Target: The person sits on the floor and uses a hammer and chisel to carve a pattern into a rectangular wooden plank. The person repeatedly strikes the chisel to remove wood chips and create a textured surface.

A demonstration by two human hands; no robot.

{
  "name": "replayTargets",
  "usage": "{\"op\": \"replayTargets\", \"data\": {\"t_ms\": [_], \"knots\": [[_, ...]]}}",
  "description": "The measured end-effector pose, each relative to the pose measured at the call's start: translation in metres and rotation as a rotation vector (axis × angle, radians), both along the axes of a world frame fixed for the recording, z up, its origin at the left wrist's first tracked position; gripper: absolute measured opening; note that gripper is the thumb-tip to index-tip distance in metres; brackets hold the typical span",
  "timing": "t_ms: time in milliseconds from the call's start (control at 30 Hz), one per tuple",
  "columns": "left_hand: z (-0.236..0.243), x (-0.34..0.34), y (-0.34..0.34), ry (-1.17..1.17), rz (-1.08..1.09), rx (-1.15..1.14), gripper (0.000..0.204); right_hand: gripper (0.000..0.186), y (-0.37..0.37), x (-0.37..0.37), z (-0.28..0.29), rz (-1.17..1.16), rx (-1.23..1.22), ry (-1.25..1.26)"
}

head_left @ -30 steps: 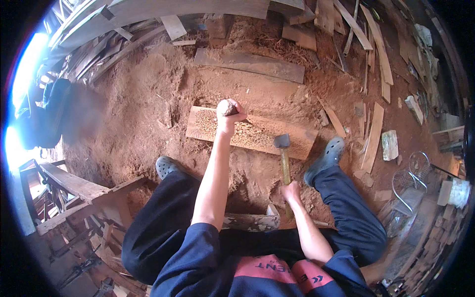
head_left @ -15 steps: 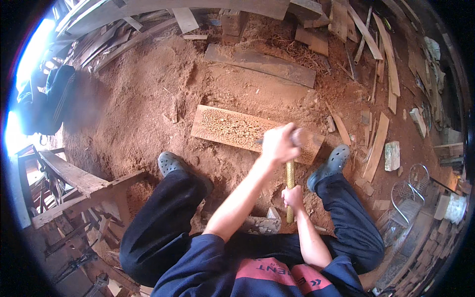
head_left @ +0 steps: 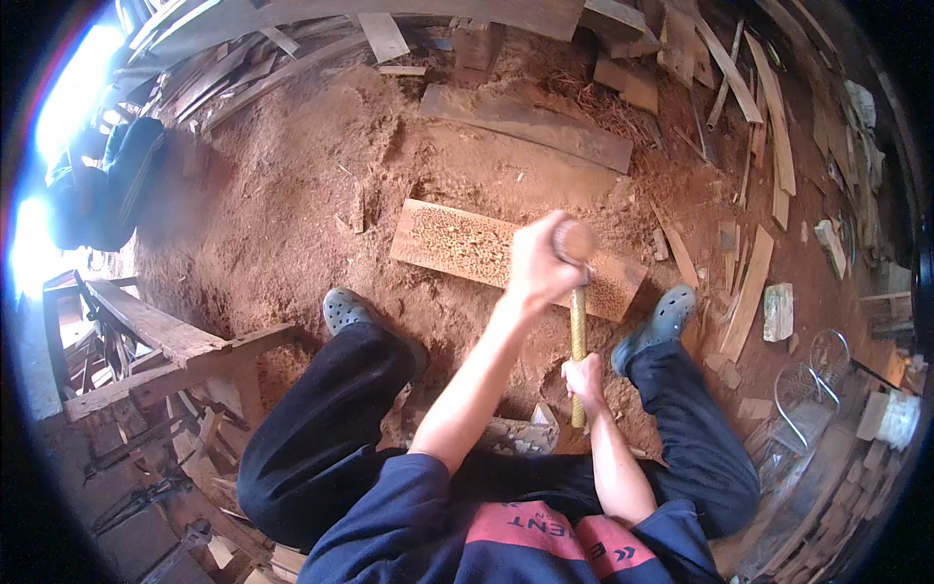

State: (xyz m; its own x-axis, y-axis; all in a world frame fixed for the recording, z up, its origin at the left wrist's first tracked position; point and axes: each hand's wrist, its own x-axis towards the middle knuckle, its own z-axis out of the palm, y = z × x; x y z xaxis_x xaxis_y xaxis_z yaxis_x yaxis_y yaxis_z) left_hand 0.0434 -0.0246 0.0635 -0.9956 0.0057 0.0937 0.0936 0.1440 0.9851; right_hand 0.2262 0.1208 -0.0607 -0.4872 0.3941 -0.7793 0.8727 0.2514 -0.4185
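My left hand (head_left: 543, 255) is closed on a rounded brown object (head_left: 573, 240), blurred, over the right half of a board (head_left: 444, 237). The board lies on the dirt, its surface densely pitted. Below that, my right hand (head_left: 584, 379) grips a long yellow handle (head_left: 579, 326), which points up toward the board. Whatever head tops this handle is hidden behind my left hand and what it holds. My feet, in grey perforated clogs (head_left: 346, 310), are either side of the board's lower edge.
Another plank (head_left: 525, 127) lies beyond the board. Wood scraps (head_left: 744, 292) are strewn at the right, near wire racks (head_left: 812, 389). A rough wooden frame (head_left: 165, 331) stands at the left, below a dark blue cloth item (head_left: 126, 185). More timber lines the top.
My left hand has swung right and down from above the board's middle to over the yellow tool, covering its metal head. My right hand still grips the handle, slightly shifted.
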Motion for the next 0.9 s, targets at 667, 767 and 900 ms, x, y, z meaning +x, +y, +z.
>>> {"op": "replayTargets", "data": {"t_ms": [667, 767, 900], "knots": [[-0.061, -0.004, -0.048, -0.05, 0.162, 0.248, 0.024, 0.018, 0.002, 0.0, -0.006, 0.047, 0.062, -0.015], [-0.066, 0.0, -0.036, -0.048, 0.084, 0.229, 0.024, 0.019, 0.003, -0.001, -0.004, 0.083, 0.072, -0.031], [-0.072, 0.002, -0.025, -0.088, 0.046, 0.261, 0.023, 0.021, 0.007, 0.001, -0.01, 0.083, 0.057, -0.04]]}}
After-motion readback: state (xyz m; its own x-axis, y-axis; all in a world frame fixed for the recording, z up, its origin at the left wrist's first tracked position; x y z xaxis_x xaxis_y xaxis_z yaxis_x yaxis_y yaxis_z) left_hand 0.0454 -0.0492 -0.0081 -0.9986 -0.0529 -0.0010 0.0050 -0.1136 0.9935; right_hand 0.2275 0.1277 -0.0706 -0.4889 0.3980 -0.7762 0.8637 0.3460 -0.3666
